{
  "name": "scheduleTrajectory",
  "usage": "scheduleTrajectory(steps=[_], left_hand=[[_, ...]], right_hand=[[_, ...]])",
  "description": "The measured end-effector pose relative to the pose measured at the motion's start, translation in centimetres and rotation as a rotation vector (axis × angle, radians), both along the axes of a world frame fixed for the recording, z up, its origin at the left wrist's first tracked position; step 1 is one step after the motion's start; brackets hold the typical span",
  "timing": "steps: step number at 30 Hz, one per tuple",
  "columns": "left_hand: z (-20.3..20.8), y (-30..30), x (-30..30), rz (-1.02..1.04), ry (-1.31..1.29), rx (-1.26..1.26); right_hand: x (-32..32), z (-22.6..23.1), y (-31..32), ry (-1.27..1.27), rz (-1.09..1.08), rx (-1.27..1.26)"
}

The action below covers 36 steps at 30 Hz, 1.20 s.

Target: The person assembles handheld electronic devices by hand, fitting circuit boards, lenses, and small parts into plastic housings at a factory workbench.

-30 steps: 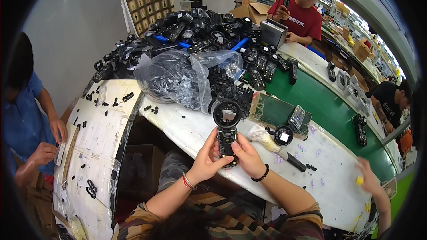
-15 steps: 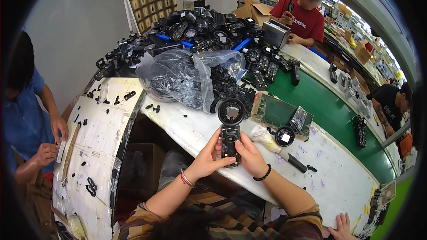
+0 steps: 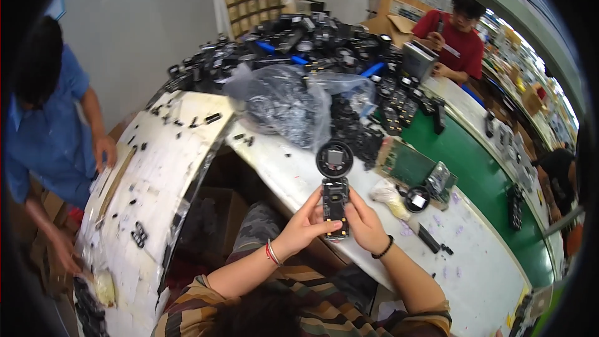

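Observation:
Over the edge of the white table, both of my hands hold a black handheld device [image 3: 336, 193] with a round ring at its far end and a slim rectangular body below. A grey square sits inside the ring, and inner parts show along the body. My left hand [image 3: 306, 224] wraps the body's left side, its thumb lying across the lower end. My right hand [image 3: 367, 228] is closed against the right side. To the right of it lie a round black part [image 3: 417, 200] with a white square and a black-handled tool [image 3: 428, 238].
Behind the device stand a clear plastic bag [image 3: 274, 103] and a large heap of black devices [image 3: 306, 40]. A worn green tray [image 3: 405, 161] is to the right, beside a green conveyor belt [image 3: 468, 156]. Co-workers sit left, far right and behind; small black parts dot the left table [image 3: 168, 168].
The view has swung, so the scene sits further right. My hands keep hold of the device. The left co-worker's hands have moved apart, one reaching down toward the near table edge.

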<state>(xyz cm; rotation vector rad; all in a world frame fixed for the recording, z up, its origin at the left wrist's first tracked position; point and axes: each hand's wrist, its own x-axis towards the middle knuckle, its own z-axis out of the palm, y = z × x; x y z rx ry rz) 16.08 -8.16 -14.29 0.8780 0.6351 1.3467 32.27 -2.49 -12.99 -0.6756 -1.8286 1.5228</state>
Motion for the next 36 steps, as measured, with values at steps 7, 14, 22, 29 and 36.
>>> scheduleTrajectory(steps=[7, 14, 22, 29, 36], left_hand=[[4.7, -8.6, -7.7, 0.247, 0.118, -0.068], [7.6, -23.3, -18.5, 1.056, 0.521, -0.273], [9.9, -36.8, -24.6, 1.312, 1.253, -0.949], [3.9, -42.2, -30.8, 1.267, 2.073, -1.559], [2.5, -42.6, -30.4, 0.989, 2.209, -1.791]], right_hand=[[1.3, -0.9, 0.9, -0.173, -0.377, 0.697], [0.7, -1.7, 0.4, -0.158, -0.373, 0.569], [1.1, -1.4, 0.1, -0.225, -0.365, 0.548], [0.8, -1.0, 0.1, -0.259, -0.336, 0.601], [0.8, -1.2, 0.0, -0.288, -0.311, 0.565]])
